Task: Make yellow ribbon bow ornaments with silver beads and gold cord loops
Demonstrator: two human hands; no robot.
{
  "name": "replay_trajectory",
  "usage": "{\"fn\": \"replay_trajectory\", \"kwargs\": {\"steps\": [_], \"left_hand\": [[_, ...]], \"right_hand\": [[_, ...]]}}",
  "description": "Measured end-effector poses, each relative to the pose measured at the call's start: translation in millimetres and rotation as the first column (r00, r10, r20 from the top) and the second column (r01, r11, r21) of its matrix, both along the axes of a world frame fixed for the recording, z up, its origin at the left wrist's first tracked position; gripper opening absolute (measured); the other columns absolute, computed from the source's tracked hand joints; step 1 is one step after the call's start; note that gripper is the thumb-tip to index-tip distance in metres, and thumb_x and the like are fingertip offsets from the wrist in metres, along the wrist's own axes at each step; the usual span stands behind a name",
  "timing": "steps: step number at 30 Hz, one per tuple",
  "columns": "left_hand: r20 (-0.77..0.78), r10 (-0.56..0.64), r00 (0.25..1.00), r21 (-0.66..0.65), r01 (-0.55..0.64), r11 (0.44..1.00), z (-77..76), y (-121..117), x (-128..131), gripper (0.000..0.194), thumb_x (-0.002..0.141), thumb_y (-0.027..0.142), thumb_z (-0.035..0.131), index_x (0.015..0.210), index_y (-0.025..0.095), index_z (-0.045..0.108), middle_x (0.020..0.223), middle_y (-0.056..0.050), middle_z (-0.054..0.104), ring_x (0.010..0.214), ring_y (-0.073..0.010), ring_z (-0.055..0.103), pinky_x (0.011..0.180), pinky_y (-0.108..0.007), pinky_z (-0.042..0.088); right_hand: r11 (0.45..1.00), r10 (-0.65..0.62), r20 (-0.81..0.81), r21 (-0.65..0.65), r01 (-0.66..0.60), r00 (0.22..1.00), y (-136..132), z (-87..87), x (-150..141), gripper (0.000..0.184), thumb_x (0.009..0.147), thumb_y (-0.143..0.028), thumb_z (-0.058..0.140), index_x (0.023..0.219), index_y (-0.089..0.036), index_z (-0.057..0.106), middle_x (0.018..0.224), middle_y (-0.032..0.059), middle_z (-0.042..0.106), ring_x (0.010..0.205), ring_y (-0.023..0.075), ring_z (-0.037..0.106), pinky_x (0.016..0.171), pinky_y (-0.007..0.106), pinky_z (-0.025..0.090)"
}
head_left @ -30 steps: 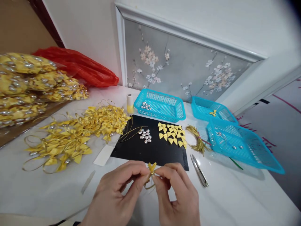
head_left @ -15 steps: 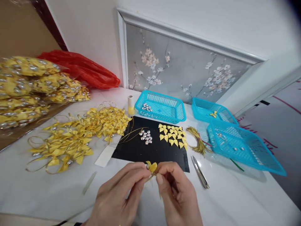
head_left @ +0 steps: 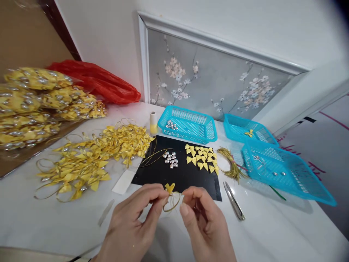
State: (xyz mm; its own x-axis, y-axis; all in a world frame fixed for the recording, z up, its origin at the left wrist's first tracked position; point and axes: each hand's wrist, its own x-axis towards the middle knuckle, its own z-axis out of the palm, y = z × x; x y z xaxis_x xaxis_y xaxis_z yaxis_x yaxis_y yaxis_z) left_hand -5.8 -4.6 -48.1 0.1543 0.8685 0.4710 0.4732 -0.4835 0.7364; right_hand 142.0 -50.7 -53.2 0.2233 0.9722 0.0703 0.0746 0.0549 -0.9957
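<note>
My left hand (head_left: 139, 214) pinches a small yellow ribbon bow (head_left: 169, 188) between thumb and fingertips, above the front edge of a black mat (head_left: 152, 174). From the bow hangs a loop of thin gold cord (head_left: 172, 209). Just to the right, my right hand (head_left: 204, 222) has its fingers curled, with a fine strand of the cord reaching its fingertips; the grip itself is partly hidden. On the mat lie loose silver beads (head_left: 171, 160) and rows of yellow bows (head_left: 201, 158).
Finished corded bows (head_left: 81, 163) are heaped at left, beside bagged bundles (head_left: 35, 105) and a red plastic bag (head_left: 95, 82). Behind the mat stand a thread spool (head_left: 153, 123) and a blue basket (head_left: 214, 131). At right are gold cords (head_left: 231, 165), tweezers (head_left: 234, 202) and another basket (head_left: 324, 189).
My hands have moved slightly apart. The bow now sits closer to my left fingertips, and the cord loop shows between the hands.
</note>
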Motion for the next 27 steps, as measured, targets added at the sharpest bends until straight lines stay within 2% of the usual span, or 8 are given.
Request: {"fn": "replay_trajectory", "kwargs": {"steps": [6, 9, 12, 16, 18, 22, 24, 27], "left_hand": [[-0.041, -0.031, 0.999, 0.089, 0.034, 0.995, 1.6, -4, -2, 0.018, 0.083, 0.012, 0.064, 0.089, 0.028, 0.069, 0.087, 0.004, 0.078, 0.078, -0.0130, 0.074, 0.079, -0.015, 0.055], [-0.040, -0.026, 0.999, 0.067, 0.028, 0.997, -0.9, -4, -2, 0.019, 0.082, 0.012, 0.065, 0.089, 0.029, 0.070, 0.087, 0.004, 0.078, 0.079, -0.0133, 0.074, 0.080, -0.016, 0.054], [0.026, -0.018, 0.999, -0.040, 0.019, 0.999, -0.4, -1, -1, 0.016, 0.081, 0.014, 0.066, 0.084, 0.029, 0.071, 0.084, 0.005, 0.078, 0.074, -0.0128, 0.073, 0.072, -0.015, 0.055], [0.168, 0.005, 0.986, -0.290, 0.044, 0.956, 5.2, 3, 2, 0.011, 0.079, 0.020, 0.065, 0.075, 0.028, 0.072, 0.073, 0.005, 0.076, 0.062, -0.0133, 0.070, 0.057, -0.015, 0.054], [0.219, 0.043, 0.975, -0.401, 0.050, 0.915, 7.9, 5, 3, 0.008, 0.076, 0.025, 0.066, 0.072, 0.026, 0.073, 0.070, 0.003, 0.076, 0.061, -0.0146, 0.069, 0.056, -0.017, 0.054], [0.280, 0.096, 0.955, -0.577, 0.088, 0.812, 11.1, 9, 2, 0.011, 0.074, 0.034, 0.069, 0.073, 0.024, 0.074, 0.067, 0.001, 0.074, 0.062, -0.0150, 0.066, 0.057, -0.019, 0.054], [0.300, 0.113, 0.947, -0.601, 0.095, 0.794, 12.2, 9, 1, 0.013, 0.074, 0.035, 0.070, 0.074, 0.024, 0.074, 0.066, 0.001, 0.072, 0.062, -0.0144, 0.064, 0.057, -0.018, 0.053], [0.312, 0.151, 0.938, -0.592, 0.067, 0.803, 14.6, 7, 1, 0.012, 0.072, 0.035, 0.072, 0.073, 0.024, 0.074, 0.066, 0.001, 0.072, 0.061, -0.0146, 0.063, 0.057, -0.019, 0.053]], "right_hand": [[1.000, 0.012, 0.041, -0.008, -0.012, 0.999, 10, 3.7, -4, 0.023, 0.092, -0.039, 0.058, 0.081, -0.020, 0.063, 0.076, -0.0001, 0.055, 0.066, 0.0121, 0.050, 0.056, 0.024, 0.036], [0.995, 0.065, -0.083, -0.065, -0.071, 0.994, 14, 5.2, 0, 0.028, 0.092, -0.043, 0.058, 0.077, -0.019, 0.059, 0.070, -0.0035, 0.047, 0.056, 0.0086, 0.043, 0.050, 0.022, 0.032], [0.962, 0.162, -0.270, -0.170, -0.213, 0.949, 15, 4.9, 6, 0.033, 0.092, -0.049, 0.058, 0.078, -0.019, 0.054, 0.062, -0.0067, 0.041, 0.052, 0.0072, 0.039, 0.050, 0.021, 0.030], [0.924, 0.237, -0.423, -0.181, -0.338, 0.874, 16, 5.9, 10, 0.035, 0.092, -0.050, 0.058, 0.078, -0.020, 0.050, 0.061, -0.0079, 0.039, 0.054, 0.0070, 0.033, 0.051, 0.021, 0.029], [0.935, 0.221, -0.374, -0.181, -0.305, 0.901, 16, 7.8, 10, 0.034, 0.093, -0.051, 0.056, 0.079, -0.020, 0.050, 0.061, -0.0077, 0.039, 0.055, 0.0077, 0.034, 0.052, 0.021, 0.030], [0.984, 0.072, -0.075, -0.156, -0.083, 0.995, 10, 13.5, 9, 0.032, 0.097, -0.051, 0.048, 0.092, -0.021, 0.056, 0.064, -0.0061, 0.042, 0.056, 0.0095, 0.037, 0.051, 0.022, 0.030], [0.993, 0.029, 0.051, -0.114, -0.023, 0.998, 5, 15.6, 6, 0.030, 0.097, -0.047, 0.048, 0.089, -0.020, 0.060, 0.065, -0.0044, 0.046, 0.056, 0.0100, 0.039, 0.051, 0.024, 0.029], [0.999, 0.036, 0.188, -0.035, -0.030, 0.982, 2, 15.3, 1, 0.030, 0.096, -0.040, 0.051, 0.082, -0.019, 0.067, 0.068, -0.0014, 0.052, 0.059, 0.0111, 0.043, 0.054, 0.026, 0.030]]}}
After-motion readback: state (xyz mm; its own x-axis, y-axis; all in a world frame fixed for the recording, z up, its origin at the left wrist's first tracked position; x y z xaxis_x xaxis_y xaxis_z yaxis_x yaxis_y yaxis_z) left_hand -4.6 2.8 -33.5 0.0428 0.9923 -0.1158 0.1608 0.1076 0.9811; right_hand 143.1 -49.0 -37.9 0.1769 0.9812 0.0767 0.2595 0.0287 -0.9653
